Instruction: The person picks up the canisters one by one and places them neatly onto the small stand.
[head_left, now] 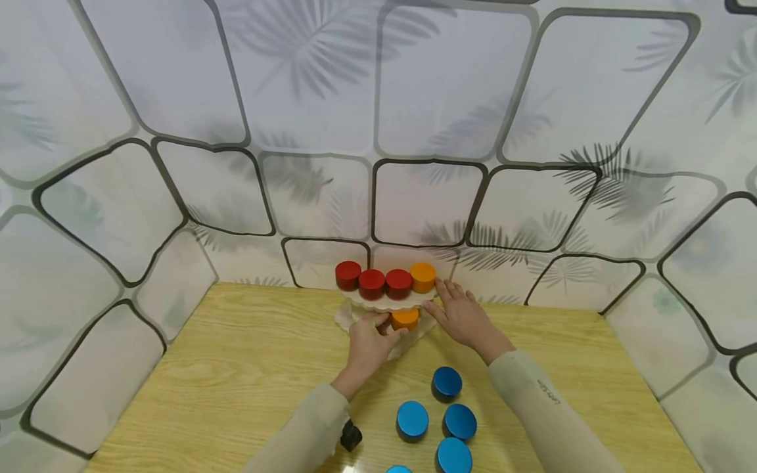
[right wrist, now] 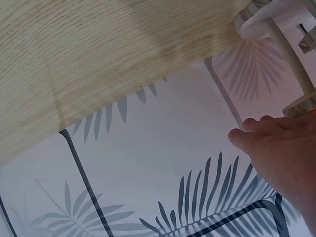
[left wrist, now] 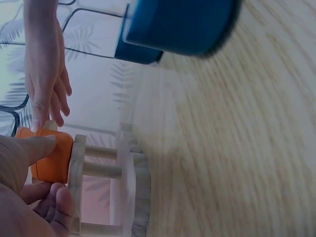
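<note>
A tiered wooden stand [head_left: 387, 304] with scalloped shelves stands against the back wall. On its top shelf sit several short cylinders: red ones [head_left: 372, 285] and an orange one [head_left: 422, 278] at the right end. My left hand [head_left: 369, 341] pinches a lower orange cylinder [head_left: 405, 319] between thumb and fingers, just under the top shelf's front edge. In the left wrist view the thumb lies over this orange cylinder [left wrist: 55, 160], which rests at a shelf held up by wooden posts [left wrist: 101, 170]. My right hand [head_left: 464, 320] touches the stand's right side with fingers extended.
Several blue cylinders [head_left: 412, 420] stand on the wood-grained table [head_left: 254, 368] nearer to me, between the forearms. A small black object [head_left: 351, 435] shows beside the left sleeve. Patterned walls [head_left: 432, 203] close in the back and both sides.
</note>
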`<state>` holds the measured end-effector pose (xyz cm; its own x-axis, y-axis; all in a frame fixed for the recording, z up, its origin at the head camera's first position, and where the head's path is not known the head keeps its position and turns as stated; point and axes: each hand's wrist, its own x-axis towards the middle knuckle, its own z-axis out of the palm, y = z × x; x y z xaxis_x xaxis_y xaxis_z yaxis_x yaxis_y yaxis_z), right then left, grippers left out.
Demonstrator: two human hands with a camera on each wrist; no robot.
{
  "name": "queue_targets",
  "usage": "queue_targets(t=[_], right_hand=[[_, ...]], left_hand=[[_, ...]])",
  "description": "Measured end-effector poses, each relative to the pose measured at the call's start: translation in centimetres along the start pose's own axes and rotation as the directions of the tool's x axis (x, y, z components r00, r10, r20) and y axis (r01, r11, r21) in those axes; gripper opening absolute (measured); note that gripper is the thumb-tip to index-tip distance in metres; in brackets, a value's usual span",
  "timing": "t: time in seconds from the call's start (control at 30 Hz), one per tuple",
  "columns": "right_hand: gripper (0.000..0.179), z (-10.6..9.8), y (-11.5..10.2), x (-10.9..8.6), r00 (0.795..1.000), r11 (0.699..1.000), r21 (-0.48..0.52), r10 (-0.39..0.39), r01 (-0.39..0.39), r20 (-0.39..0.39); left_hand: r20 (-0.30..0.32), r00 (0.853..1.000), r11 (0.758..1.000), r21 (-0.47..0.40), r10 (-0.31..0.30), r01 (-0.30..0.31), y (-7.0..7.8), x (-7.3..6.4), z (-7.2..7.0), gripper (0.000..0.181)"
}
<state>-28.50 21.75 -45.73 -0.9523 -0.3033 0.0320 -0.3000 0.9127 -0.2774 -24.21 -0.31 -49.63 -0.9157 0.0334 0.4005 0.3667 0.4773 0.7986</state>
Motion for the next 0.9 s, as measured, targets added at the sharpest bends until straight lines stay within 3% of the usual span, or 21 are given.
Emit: queue_targets(t=[0.37,0.63,0.9], right_hand=[[0.083,-0.09,-0.11,0.0,1.0,1.0,-0.002,0.0,0.0,0.001],[0.082,-0.16,-0.19,-0.03,1.0,1.0,-0.007,0.003,-0.003,0.008],[0.083,-0.06,-0.06,0.03,1.0,1.0,-0.001,0.002,-0.002,0.006]], left_hand=[[0.0,0.999,0.998,0.019,-0.053,0.053,0.39,0.33,0.03,0.024],[-0.04,0.998,0.997,0.058,-0.046,0.048,0.49,0.43,0.24,0.017],[-0.083,0.997,0.995,0.095,0.001,0.007,0.31,0.53,0.45,0.014]])
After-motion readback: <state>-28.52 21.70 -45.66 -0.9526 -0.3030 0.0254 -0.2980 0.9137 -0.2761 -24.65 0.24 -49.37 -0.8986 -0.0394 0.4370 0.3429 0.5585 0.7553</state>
